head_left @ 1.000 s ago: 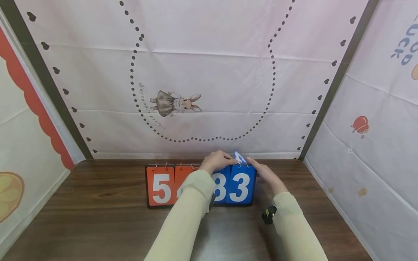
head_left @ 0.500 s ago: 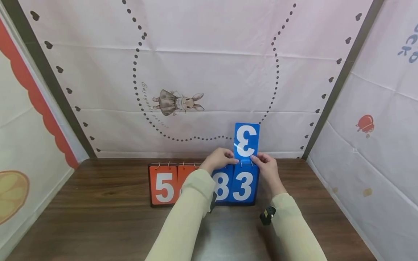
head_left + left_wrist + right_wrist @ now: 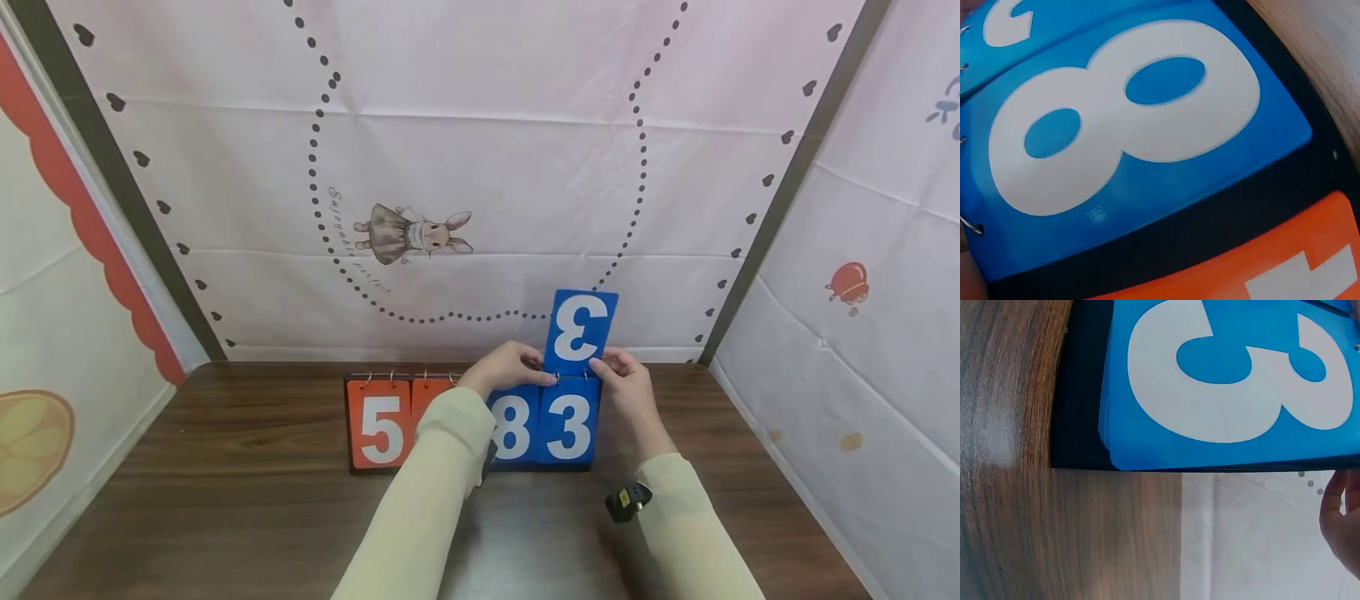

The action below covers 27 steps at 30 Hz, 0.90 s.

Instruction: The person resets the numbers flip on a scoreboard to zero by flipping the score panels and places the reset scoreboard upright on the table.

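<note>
A tabletop flip scoreboard [image 3: 512, 462] stands on the table, with red cards at left and blue cards at right on metal rings. A blue number card [image 3: 567, 332] is raised above the rings, leaning right, its 3 upside down. My right hand [image 3: 630, 392] pinches this card near its lower right corner; its fingers [image 3: 1341, 506] show at the right wrist view's edge. My left hand [image 3: 504, 367] grips the scoreboard's top edge, thumb beside the raised card. Below hang a blue 3 card [image 3: 567, 427] and a blue 8 card [image 3: 1166, 150]. My left arm hides most of the second red card.
The scoreboard stands toward the back of the brown wooden table [image 3: 247, 500]. Behind it hangs a pale cloth [image 3: 480, 183] with a rabbit print and dotted line. More printed cloth [image 3: 862, 358] closes off the right side, and another panel [image 3: 45, 275] the left.
The blue card with the 3 has swung up from behind the top edge and now leans right. My right hand took hold of its lower corner; my left hand stayed at the top edge.
</note>
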{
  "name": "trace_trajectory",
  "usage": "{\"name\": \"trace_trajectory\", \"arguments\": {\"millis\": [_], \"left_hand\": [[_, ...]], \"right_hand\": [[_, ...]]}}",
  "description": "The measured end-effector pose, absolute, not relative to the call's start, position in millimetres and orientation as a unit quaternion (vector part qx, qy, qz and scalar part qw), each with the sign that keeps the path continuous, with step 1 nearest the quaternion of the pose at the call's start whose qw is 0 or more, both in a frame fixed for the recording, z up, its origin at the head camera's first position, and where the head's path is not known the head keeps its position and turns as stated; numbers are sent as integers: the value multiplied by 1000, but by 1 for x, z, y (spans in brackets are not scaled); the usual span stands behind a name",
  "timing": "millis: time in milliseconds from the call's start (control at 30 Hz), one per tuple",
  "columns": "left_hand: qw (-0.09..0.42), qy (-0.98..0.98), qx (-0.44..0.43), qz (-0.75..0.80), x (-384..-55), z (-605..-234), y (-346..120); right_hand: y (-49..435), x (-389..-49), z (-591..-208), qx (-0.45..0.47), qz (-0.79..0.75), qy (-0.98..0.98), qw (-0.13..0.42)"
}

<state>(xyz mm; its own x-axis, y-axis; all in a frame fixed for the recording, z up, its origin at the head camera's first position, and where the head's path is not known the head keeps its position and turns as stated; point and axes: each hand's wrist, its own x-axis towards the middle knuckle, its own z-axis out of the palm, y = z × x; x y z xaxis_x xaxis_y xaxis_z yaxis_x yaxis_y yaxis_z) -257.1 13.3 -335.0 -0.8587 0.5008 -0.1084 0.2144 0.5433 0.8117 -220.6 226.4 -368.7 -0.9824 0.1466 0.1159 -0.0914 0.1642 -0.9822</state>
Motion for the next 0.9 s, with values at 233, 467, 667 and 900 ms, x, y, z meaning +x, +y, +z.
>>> {"name": "trace_trajectory", "arguments": {"millis": [233,467,667,900], "left_hand": [[179,843,244,445,-259,-336,17],[175,839,269,439,-260,-336,16],[158,851,253,432,-260,-334,12],[160,854,245,429,-258,-334,10]], "right_hand": [[237,-211,-369,34,700,-704,116],[247,-197,-370,26,646,-756,100],[249,-190,-373,16,654,-755,50],[242,-183,-377,-14,643,-764,50]]}}
